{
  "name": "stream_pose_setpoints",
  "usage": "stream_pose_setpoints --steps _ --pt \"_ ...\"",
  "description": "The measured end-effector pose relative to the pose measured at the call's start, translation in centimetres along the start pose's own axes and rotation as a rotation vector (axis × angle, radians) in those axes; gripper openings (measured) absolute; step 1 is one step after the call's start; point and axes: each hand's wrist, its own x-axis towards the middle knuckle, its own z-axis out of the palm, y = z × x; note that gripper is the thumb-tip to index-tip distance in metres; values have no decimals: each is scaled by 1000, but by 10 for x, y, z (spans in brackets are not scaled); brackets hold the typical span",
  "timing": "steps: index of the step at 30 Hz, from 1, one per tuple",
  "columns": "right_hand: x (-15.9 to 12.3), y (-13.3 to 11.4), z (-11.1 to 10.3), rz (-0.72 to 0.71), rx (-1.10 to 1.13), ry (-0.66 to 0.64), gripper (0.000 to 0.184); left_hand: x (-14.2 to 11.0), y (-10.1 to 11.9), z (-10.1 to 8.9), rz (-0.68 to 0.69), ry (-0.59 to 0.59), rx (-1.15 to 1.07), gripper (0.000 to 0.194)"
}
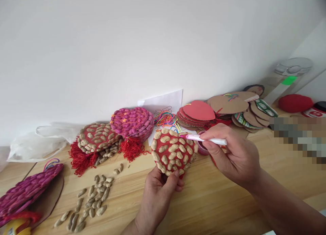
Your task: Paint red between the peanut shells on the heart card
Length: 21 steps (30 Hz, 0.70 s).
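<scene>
My left hand (161, 190) grips the lower edge of a red cardboard piece (164, 148) covered with glued peanuts, thumb in front and fingers behind. It is held up, tilted toward me, with unpainted shells. In my right hand (233, 153), between thumb and fingers, is a white paintbrush (214, 140); its pink-stained tip is at the upper edge of the peanut piece. Whether the tip touches a shell, I cannot tell. Partly hidden behind the right hand stands a small cup (203, 148) with a pinkish tint.
Loose peanuts (95, 196) lie at front left. Behind them are a peanut piece with a red tassel (95, 136) and stacked pink-painted pieces (133, 122). Red cutouts (200, 111), brown cardboard shapes (228, 104) and a red yarn ball (295, 103) line the wall.
</scene>
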Motion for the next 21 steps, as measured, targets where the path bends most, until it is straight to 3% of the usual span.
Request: stream_pose_setpoints --steps 21 --pt "2 -2 2 -19 -23 -17 14 0 2 -1 53 41 40 44"
